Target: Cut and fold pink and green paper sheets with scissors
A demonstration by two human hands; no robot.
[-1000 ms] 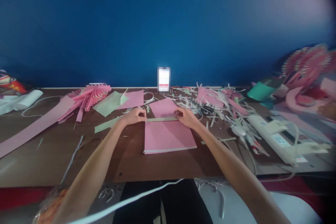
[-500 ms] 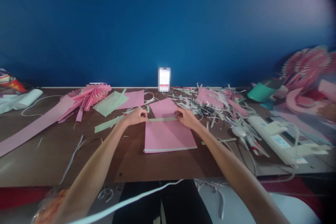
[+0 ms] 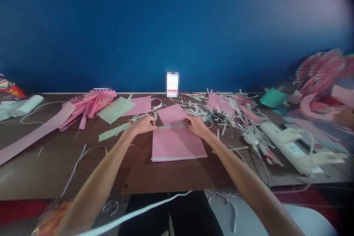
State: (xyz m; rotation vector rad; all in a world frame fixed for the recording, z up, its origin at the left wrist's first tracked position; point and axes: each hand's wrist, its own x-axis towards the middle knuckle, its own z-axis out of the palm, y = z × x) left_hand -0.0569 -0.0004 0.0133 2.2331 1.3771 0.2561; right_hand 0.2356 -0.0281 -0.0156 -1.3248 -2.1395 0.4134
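A pink sheet of paper (image 3: 178,143) lies in front of me on the brown table, with a pale band along its near edge. Along its far edge runs a narrow pale strip (image 3: 172,127), either a fold or a separate piece; I cannot tell which. My left hand (image 3: 145,124) is closed in a pinch at the left end of that far edge. At the right end, my right hand (image 3: 194,124) pinches the edge too, its fingertips curled. Just beyond the edge lies another pink paper piece (image 3: 172,114), tilted, partly behind my right hand.
Pleated pink paper (image 3: 94,103) and a pale green sheet (image 3: 116,110) lie on the left. A lit phone (image 3: 172,84) stands against the blue wall. Tangled paper strips (image 3: 229,107), a white power strip (image 3: 284,147) and a green container (image 3: 273,96) are on the right.
Both hands stay pinched at the paper's far edge, my right hand having shifted very slightly left. The whole view has moved a little; the paper lies as before.
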